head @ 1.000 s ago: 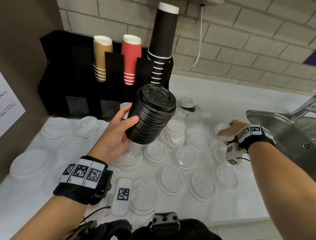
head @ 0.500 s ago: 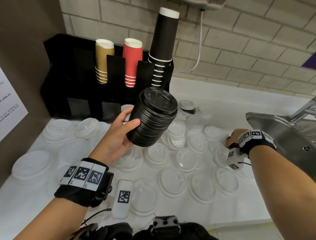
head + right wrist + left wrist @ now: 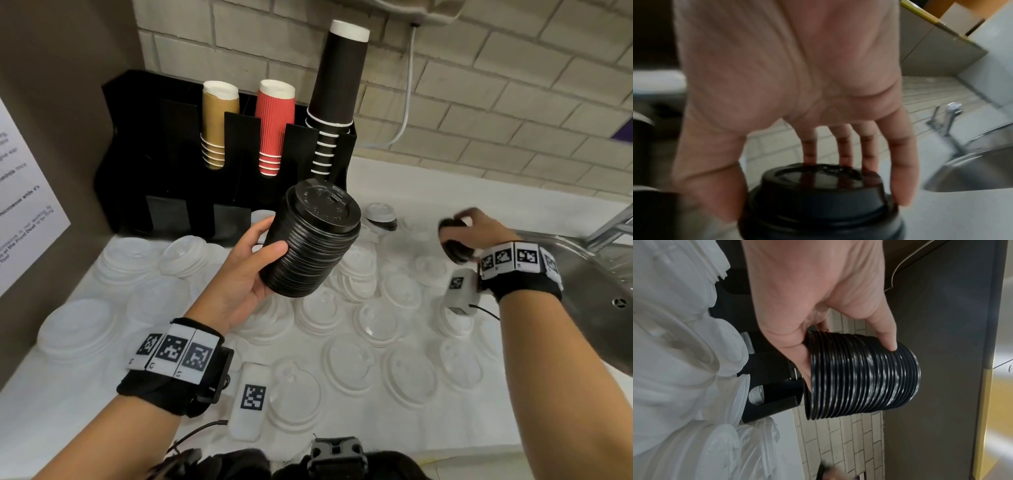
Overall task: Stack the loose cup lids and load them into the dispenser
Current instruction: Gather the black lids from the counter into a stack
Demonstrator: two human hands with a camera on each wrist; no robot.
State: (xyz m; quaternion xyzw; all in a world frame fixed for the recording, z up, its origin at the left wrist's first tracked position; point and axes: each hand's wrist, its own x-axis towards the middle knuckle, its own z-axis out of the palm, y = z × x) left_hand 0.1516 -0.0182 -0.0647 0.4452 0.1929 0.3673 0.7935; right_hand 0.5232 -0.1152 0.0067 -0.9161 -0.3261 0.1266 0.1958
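Note:
My left hand (image 3: 251,270) grips a tall stack of black lids (image 3: 310,238) tilted above the counter; the left wrist view shows thumb and fingers around the ribbed stack of black lids (image 3: 861,378). My right hand (image 3: 474,233) holds a black lid (image 3: 454,241) lifted off the counter at the right, fingers and thumb around its rim; that black lid (image 3: 818,194) fills the right wrist view. The black dispenser (image 3: 164,154) stands at the back left with cup stacks in its upper slots. Several white lids (image 3: 349,356) lie spread over the counter.
A steel sink (image 3: 589,284) with a tap is at the right edge. A brown wall panel (image 3: 51,102) bounds the left side. Brown, red and black cup stacks (image 3: 274,126) rise from the dispenser. One lid pair (image 3: 380,216) sits near the dispenser's right.
My right hand has picked a black lid off the counter near the sink and raised it, moving toward the back. The left hand keeps the stack almost where it was.

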